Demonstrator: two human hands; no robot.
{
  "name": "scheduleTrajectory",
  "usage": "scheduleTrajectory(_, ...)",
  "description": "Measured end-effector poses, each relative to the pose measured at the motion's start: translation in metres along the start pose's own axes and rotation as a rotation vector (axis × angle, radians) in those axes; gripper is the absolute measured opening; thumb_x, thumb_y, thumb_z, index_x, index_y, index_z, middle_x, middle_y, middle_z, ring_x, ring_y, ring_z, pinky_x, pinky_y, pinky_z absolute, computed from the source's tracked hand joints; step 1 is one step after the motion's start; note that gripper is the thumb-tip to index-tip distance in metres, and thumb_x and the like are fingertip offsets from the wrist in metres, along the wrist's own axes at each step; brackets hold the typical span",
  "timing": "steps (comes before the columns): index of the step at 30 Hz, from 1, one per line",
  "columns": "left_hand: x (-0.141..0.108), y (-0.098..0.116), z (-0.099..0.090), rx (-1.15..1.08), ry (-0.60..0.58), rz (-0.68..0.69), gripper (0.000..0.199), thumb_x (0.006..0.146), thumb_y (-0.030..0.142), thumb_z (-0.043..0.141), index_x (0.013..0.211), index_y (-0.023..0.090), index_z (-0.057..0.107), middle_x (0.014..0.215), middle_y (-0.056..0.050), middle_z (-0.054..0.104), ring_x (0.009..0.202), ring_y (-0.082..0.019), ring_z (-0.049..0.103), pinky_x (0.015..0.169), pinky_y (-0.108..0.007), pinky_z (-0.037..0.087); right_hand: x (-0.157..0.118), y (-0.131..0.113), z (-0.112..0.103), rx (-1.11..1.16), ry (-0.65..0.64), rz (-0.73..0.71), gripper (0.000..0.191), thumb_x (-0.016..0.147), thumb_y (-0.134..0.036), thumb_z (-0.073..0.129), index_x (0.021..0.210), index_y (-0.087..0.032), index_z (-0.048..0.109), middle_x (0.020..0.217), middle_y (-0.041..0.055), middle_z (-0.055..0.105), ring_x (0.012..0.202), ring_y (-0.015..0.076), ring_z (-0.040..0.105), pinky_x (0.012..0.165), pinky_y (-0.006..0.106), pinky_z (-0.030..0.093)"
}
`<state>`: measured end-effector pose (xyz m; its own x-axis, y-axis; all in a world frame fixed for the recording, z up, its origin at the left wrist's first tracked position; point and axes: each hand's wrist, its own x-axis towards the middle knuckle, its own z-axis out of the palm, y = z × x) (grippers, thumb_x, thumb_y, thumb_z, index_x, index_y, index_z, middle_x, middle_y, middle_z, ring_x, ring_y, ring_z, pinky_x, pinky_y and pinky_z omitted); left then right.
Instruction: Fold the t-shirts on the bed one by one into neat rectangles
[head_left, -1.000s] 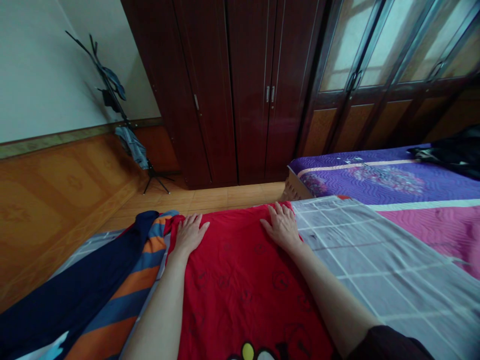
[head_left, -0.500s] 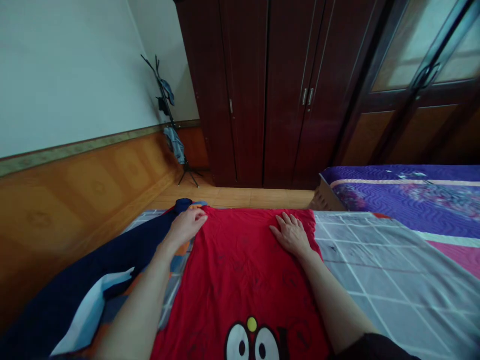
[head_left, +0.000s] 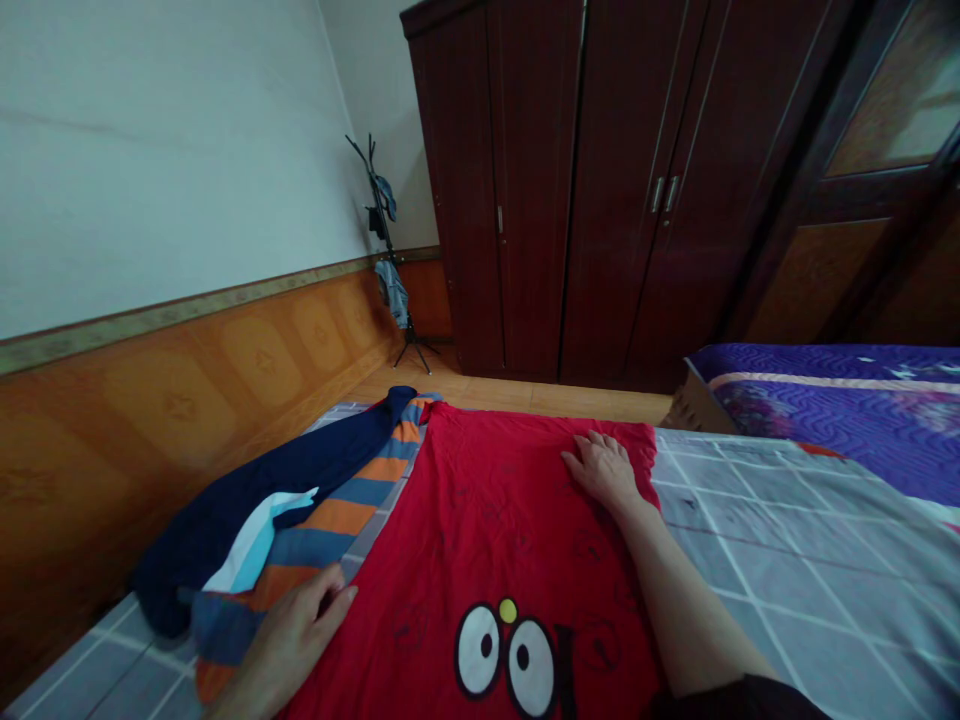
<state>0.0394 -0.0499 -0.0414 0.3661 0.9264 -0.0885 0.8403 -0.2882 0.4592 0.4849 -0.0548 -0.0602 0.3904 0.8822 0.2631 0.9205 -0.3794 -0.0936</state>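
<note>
A red shirt (head_left: 502, 500) with large cartoon eyes printed on it lies spread over the bed in front of me. Flat on its far right part rests my right hand (head_left: 606, 470), fingers stretched out. My left hand (head_left: 304, 615) is low at the shirt's left edge, fingers loosely curled and the thumb apart from them; nothing shows in its grasp. Beside it lies an orange and blue striped garment (head_left: 360, 495), partly under a dark navy garment (head_left: 262, 490) with a white and light blue patch.
The bed has a grey checked sheet (head_left: 750, 540). A second bed with a purple cover (head_left: 825, 400) stands at the right. Behind are a dark red wardrobe (head_left: 525, 200) and a coat stand (head_left: 390, 250). A wood-panelled wall (head_left: 225, 370) runs along the left.
My left hand has left the shirt's far left corner and come back towards me along its left edge. The right hand stays on the shirt. The view has turned slightly left.
</note>
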Motion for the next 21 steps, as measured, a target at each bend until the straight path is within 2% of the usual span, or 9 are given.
scheduleTrajectory(3, -0.005, -0.017, -0.006, -0.125, 0.084, -0.036, 0.038, 0.085, 0.054, 0.029, 0.066, 0.022, 0.036, 0.06, 0.004, 0.047, 0.063, -0.016, 0.051, 0.06, -0.023, 0.038, -0.002, -0.004, -0.009, 0.01, -0.018, -0.035, 0.039, 0.089, -0.043, 0.047, 0.113, -0.015, 0.062, 0.117, 0.0145, 0.059, 0.109, 0.0297, 0.05, 0.089, 0.038, 0.035)
scheduleTrajectory(5, -0.006, -0.028, -0.007, -0.137, 0.078, -0.051, 0.04, 0.083, 0.056, 0.031, 0.064, 0.022, 0.035, 0.059, 0.003, 0.046, 0.062, -0.016, 0.05, 0.059, -0.023, 0.037, -0.004, -0.005, -0.011, 0.017, -0.034, -0.054, 0.039, 0.089, -0.044, 0.047, 0.11, -0.016, 0.063, 0.117, 0.0141, 0.059, 0.108, 0.0286, 0.051, 0.087, 0.037, 0.036)
scheduleTrajectory(10, -0.003, -0.037, -0.003, 0.061, -0.015, -0.043, 0.038, 0.08, 0.054, 0.035, 0.06, 0.022, 0.038, 0.057, 0.002, 0.052, 0.059, -0.016, 0.052, 0.058, -0.024, 0.035, -0.007, -0.008, -0.008, 0.019, -0.054, -0.056, 0.042, 0.089, -0.045, 0.047, 0.115, -0.014, 0.061, 0.124, 0.016, 0.055, 0.111, 0.03, 0.049, 0.089, 0.04, 0.035)
scheduleTrajectory(14, -0.005, -0.039, -0.013, 0.178, -0.136, -0.039, 0.034, 0.082, 0.047, 0.034, 0.062, 0.022, 0.042, 0.062, 0.001, 0.059, 0.064, -0.018, 0.058, 0.06, -0.025, 0.037, -0.008, -0.01, -0.007, 0.021, -0.037, -0.056, 0.045, 0.091, -0.047, 0.043, 0.119, -0.015, 0.058, 0.126, 0.016, 0.053, 0.113, 0.0292, 0.048, 0.09, 0.039, 0.034)
scheduleTrajectory(16, -0.004, -0.028, -0.022, 0.246, -0.135, -0.034, 0.029, 0.084, 0.042, 0.035, 0.067, 0.021, 0.047, 0.069, -0.001, 0.063, 0.071, -0.02, 0.061, 0.065, -0.027, 0.04, -0.008, -0.011, -0.005, 0.023, -0.034, -0.063, 0.044, 0.09, -0.047, 0.044, 0.117, -0.015, 0.059, 0.124, 0.0154, 0.054, 0.113, 0.029, 0.047, 0.091, 0.039, 0.033)
scheduleTrajectory(18, 0.005, -0.005, -0.03, 0.309, -0.034, 0.037, 0.023, 0.086, 0.037, 0.037, 0.079, 0.021, 0.053, 0.084, -0.003, 0.066, 0.083, -0.021, 0.062, 0.074, -0.03, 0.042, -0.009, -0.013, -0.002, 0.023, -0.024, -0.059, 0.044, 0.09, -0.046, 0.044, 0.117, -0.014, 0.059, 0.123, 0.0156, 0.054, 0.114, 0.03, 0.045, 0.093, 0.04, 0.031)
scheduleTrajectory(20, 0.025, 0.028, -0.03, 0.302, 0.062, 0.224, 0.026, 0.089, 0.037, 0.036, 0.095, 0.022, 0.056, 0.102, -0.006, 0.065, 0.096, -0.021, 0.06, 0.085, -0.032, 0.042, -0.009, -0.014, 0.0, 0.023, -0.01, -0.053, 0.044, 0.091, -0.046, 0.044, 0.118, -0.013, 0.058, 0.123, 0.0162, 0.054, 0.115, 0.0311, 0.044, 0.094, 0.041, 0.03)
scheduleTrajectory(21, 0.04, 0.046, -0.026, 0.281, 0.059, 0.309, 0.03, 0.092, 0.039, 0.034, 0.103, 0.022, 0.056, 0.109, -0.006, 0.063, 0.103, -0.02, 0.058, 0.09, -0.032, 0.041, -0.009, -0.015, 0.002, 0.023, -0.004, -0.052, 0.045, 0.091, -0.046, 0.043, 0.118, -0.013, 0.058, 0.124, 0.0164, 0.053, 0.116, 0.0313, 0.043, 0.094, 0.042, 0.03)
